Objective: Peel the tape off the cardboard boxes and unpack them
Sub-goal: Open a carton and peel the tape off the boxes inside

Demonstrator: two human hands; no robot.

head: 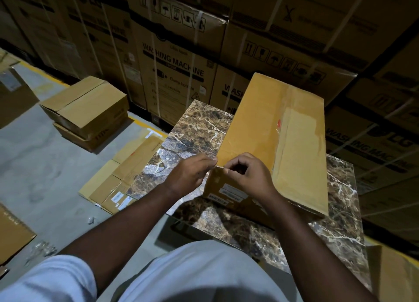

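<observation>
A long box (272, 131) lies on a marble-patterned table (199, 124), running from the near edge away to the far right, with clear tape (301, 129) shining along its top seam. Both hands meet at its near left corner. The left hand (189, 177) has its fingers curled, fingertips pressed to the top edge of the box. The right hand (248, 177) is curled too, thumb and forefinger pinched together at that same edge, apparently on a tape end, though the tape there is too small and clear to be sure of.

The step in hand looks like lifting the tape's end so it can be stripped. To do it well, work a nail under the edge until a good tab is free, not a sliver that tears. Let the left hand hold the corner down so the box does not slide on the smooth table. Then pull low and back along the seam, steady, so the tape comes off in one strip and does not rip the cardboard face. The label (231, 191) on the near end needs no touching.

On the floor at left sit two stacked boxes (88, 111) and flat cartons (122, 177); tall washing-machine cartons (172, 70) stand behind
</observation>
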